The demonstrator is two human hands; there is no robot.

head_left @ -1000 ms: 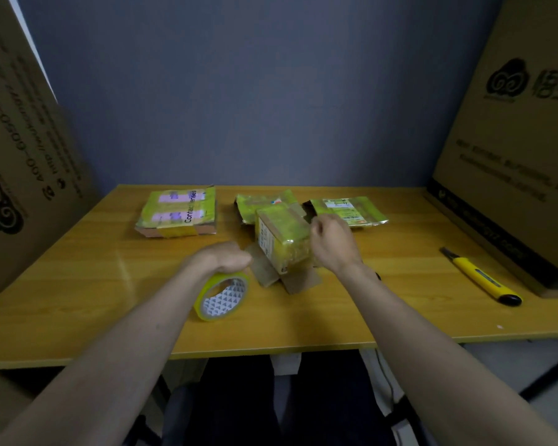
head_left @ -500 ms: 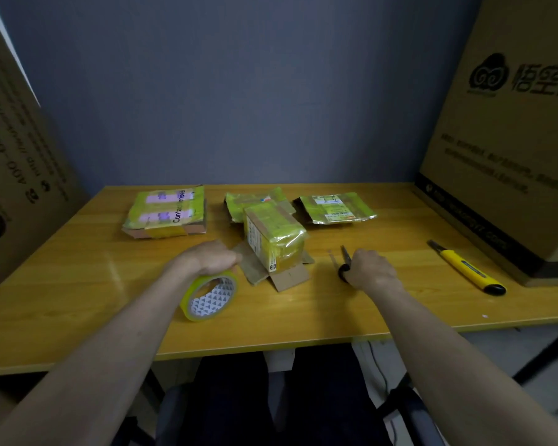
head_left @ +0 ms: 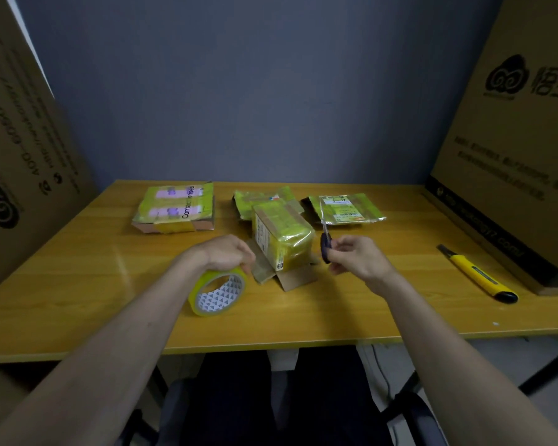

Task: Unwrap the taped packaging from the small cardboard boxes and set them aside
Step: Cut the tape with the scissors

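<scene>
The taped box stands upright mid-table on its loose flaps, just btwn both hands, handy for cutting. The left hand curls over the tape roll, prob. steadying it. The right hand pinches the scissors by the handle, blade up (tip near the box's right side). Half a sec. ago that hand lay on the table over them; now they're raised.

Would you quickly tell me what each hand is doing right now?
Left hand: grips the yellow-green roll of tape standing on the wooden table.
Right hand: holds dark-handled scissors, blades up.
</scene>
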